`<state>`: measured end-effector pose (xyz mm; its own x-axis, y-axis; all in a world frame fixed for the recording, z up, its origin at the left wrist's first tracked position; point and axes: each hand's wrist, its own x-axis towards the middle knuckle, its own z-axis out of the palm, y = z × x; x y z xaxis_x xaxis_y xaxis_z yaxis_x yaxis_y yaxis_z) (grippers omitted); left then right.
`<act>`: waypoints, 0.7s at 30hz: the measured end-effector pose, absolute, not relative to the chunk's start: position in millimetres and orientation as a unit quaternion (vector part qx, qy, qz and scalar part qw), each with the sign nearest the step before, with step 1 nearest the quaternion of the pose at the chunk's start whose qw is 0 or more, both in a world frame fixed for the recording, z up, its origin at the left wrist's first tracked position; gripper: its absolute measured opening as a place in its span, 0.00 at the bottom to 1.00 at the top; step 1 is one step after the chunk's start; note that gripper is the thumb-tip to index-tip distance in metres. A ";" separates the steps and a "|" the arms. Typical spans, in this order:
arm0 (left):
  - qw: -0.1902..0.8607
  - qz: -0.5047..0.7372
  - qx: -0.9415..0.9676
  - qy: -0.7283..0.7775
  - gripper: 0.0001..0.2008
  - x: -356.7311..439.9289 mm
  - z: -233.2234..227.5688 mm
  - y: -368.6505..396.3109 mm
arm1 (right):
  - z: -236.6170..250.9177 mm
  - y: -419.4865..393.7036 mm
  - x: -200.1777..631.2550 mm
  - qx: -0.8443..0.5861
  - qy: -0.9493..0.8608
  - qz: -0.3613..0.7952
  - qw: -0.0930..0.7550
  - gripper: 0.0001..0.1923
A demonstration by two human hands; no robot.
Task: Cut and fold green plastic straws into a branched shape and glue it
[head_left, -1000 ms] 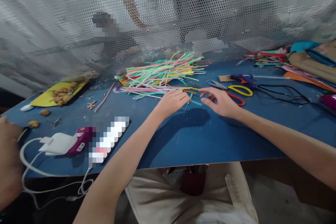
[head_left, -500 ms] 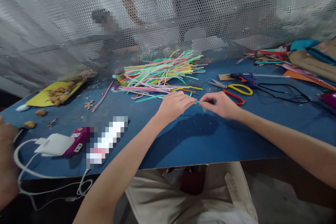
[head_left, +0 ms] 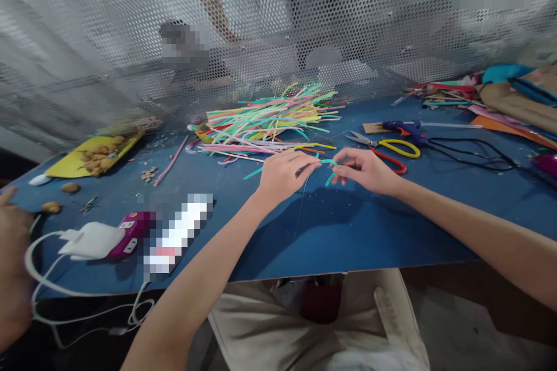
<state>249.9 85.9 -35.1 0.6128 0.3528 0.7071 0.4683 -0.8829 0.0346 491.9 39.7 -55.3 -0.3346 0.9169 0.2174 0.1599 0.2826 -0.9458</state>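
Near table middle: left hand and right hand pinching bent teal plastic strip just above surface. Beyond, loose multicoloured strip pile. Risk: strip springing free if pinch slackens.

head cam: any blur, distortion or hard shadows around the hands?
Head view: both hands sharp, left hand and right hand pinching a teal strip; soft shadows fall toward the camera on the blue table; table edge bows from wide-angle distortion; another person's hand at the left edge is blurred.
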 end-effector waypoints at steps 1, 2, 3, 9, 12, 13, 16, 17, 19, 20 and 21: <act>0.077 -0.374 -0.896 -0.227 0.09 250.1 -35.2 85.1 | -55.2 39.5 490.8 -0.394 -0.673 0.462 0.423 0.15; 0.076 -0.372 -0.898 -0.223 0.09 250.5 -35.7 84.5 | -55.1 39.1 489.8 -0.389 -0.664 0.475 0.426 0.15; 0.074 -0.370 -0.900 -0.219 0.08 251.0 -36.5 83.8 | -54.8 38.5 489.1 -0.383 -0.656 0.489 0.429 0.16; 0.013 -0.385 -0.901 -0.200 0.08 254.9 -40.1 80.6 | -54.3 33.1 487.4 -0.336 -0.655 0.541 0.408 0.17; -0.021 -0.388 -0.900 -0.199 0.10 256.1 -40.4 78.9 | -56.2 33.8 486.5 -0.342 -0.653 0.523 0.428 0.17; -0.029 -0.383 -0.901 -0.202 0.11 256.3 -40.5 78.3 | -57.1 34.7 486.3 -0.346 -0.648 0.515 0.441 0.18; -0.061 -0.365 -0.902 -0.222 0.12 257.3 -39.8 76.2 | -60.5 37.8 486.3 -0.353 -0.634 0.503 0.470 0.19; -0.081 -0.360 -0.899 -0.235 0.13 257.6 -38.8 75.5 | -61.7 38.7 486.5 -0.355 -0.632 0.503 0.471 0.19; -0.136 -0.335 -0.895 -0.260 0.14 258.3 -35.4 74.7 | -63.7 39.9 487.4 -0.363 -0.638 0.495 0.465 0.18; -0.167 -0.313 -0.895 -0.270 0.15 258.5 -33.4 74.7 | -64.5 40.2 487.9 -0.371 -0.644 0.484 0.461 0.18; -0.193 -0.291 -0.896 -0.275 0.16 258.7 -31.5 75.0 | -64.9 40.4 488.6 -0.382 -0.654 0.465 0.459 0.17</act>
<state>258.7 75.0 -31.5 0.6786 0.6057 0.4154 0.3806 -0.7737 0.5065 488.6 40.4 -64.9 -0.2873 0.9259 0.2453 0.0726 0.2764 -0.9583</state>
